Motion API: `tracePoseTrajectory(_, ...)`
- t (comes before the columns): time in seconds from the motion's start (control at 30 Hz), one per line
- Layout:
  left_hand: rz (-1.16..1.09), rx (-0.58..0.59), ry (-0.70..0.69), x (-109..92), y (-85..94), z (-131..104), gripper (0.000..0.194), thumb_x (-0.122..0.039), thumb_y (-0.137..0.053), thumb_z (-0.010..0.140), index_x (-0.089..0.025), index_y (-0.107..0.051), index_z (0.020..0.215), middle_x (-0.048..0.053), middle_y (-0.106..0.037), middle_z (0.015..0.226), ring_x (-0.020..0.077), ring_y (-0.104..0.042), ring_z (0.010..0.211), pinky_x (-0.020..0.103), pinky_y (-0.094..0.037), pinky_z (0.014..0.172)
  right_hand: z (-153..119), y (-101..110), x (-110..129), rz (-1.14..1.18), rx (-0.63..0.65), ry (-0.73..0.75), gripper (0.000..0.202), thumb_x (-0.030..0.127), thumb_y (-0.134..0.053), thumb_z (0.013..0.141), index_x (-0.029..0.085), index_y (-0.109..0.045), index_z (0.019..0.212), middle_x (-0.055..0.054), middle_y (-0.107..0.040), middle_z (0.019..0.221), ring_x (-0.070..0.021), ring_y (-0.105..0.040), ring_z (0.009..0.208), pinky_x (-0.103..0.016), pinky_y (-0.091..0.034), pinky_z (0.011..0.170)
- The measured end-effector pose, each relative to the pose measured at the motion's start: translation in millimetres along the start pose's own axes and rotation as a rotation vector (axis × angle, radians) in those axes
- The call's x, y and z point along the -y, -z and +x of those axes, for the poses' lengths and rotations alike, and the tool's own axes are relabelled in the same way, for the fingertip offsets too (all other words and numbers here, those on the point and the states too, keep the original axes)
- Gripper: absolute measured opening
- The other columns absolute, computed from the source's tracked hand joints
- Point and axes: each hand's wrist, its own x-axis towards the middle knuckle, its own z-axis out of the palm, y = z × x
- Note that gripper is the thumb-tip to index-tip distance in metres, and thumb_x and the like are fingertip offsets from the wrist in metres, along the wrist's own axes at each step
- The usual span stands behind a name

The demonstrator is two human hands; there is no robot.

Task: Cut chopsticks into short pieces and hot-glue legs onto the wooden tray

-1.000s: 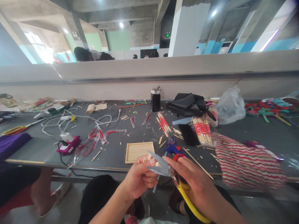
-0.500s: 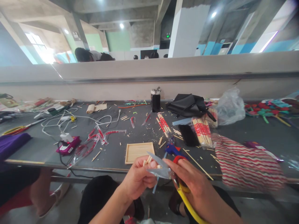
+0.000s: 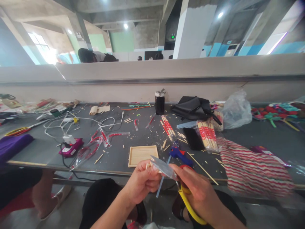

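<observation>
My left hand [image 3: 145,179] is closed on a few short wooden sticks [image 3: 149,164] just in front of the table edge. Yellow-handled scissors [image 3: 189,203] are in my right hand [image 3: 196,187], its fingers wrapped round the handles. The blades lie nearly together against the sticks at my left fingertips. Behind my left hand, a shallow wooden tray [image 3: 143,148] rests on the dark table [image 3: 124,159]. A blue glue gun [image 3: 179,155] lies just beyond my right hand, with a pale blue stick extending towards me.
Bundled sticks [image 3: 207,135], a black phone [image 3: 193,139] and striped cloth [image 3: 252,168] lie right. A black bag [image 3: 193,107] and dark container [image 3: 159,103] stand behind. A purple power block [image 3: 72,148], cables and red-and-clear wrappers [image 3: 102,138] lie left. Another person's leg [image 3: 43,190] shows lower left.
The scissor blades have moved from spread apart to nearly together at the sticks. My right hand has closed further round the handles. The view has shifted slightly.
</observation>
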Motion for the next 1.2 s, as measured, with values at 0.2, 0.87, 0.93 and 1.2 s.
tracePoseTrajectory(0.2,-0.024,-0.047,-0.035,-4,-1.3,-1,0.026,-0.039,-0.059,0.085,-0.013,-0.062,0.084,-0.009,-0.020,0.054,0.0027,-0.013,0.043,0.017,-0.012,0.040,1,-2,-12,0.056,-0.298,-0.182,0.028,0.017,-0.052,0.087,0.021,-0.058,0.114,-0.005,-0.070,0.094,-0.0173,-0.069,0.077,-0.025,-0.056,0.069)
tracePoseTrajectory(0.87,-0.111,-0.087,-0.061,-2,-16.6,4,0.011,-0.024,-0.056,0.087,-0.016,-0.049,0.086,-0.004,-0.032,0.071,0.0040,-0.021,0.052,0.014,-0.013,0.042,-6,-10,-3,0.210,0.022,-0.239,0.044,0.013,-0.048,0.089,0.024,-0.047,0.131,-0.004,-0.063,0.095,-0.0183,-0.064,0.089,-0.032,-0.053,0.085)
tracePoseTrajectory(0.93,-0.103,-0.089,-0.070,-1,-15.7,3,0.012,-0.025,-0.057,0.087,-0.016,-0.049,0.085,-0.004,-0.031,0.070,0.0044,-0.020,0.052,0.015,-0.014,0.042,-6,-9,-4,0.179,0.068,-0.248,0.050,0.010,-0.048,0.087,0.025,-0.045,0.134,-0.004,-0.062,0.098,-0.0194,-0.062,0.092,-0.033,-0.052,0.085)
tracePoseTrajectory(1.2,0.000,-0.103,-0.100,5,-12.5,2,0.015,-0.026,-0.062,0.083,-0.017,-0.051,0.087,-0.006,-0.026,0.062,0.0062,-0.016,0.053,0.017,-0.013,0.044,-5,-4,-3,0.071,0.125,-0.224,0.068,0.005,-0.048,0.081,0.032,-0.034,0.142,-0.004,-0.058,0.097,-0.0225,-0.059,0.092,-0.037,-0.051,0.080)
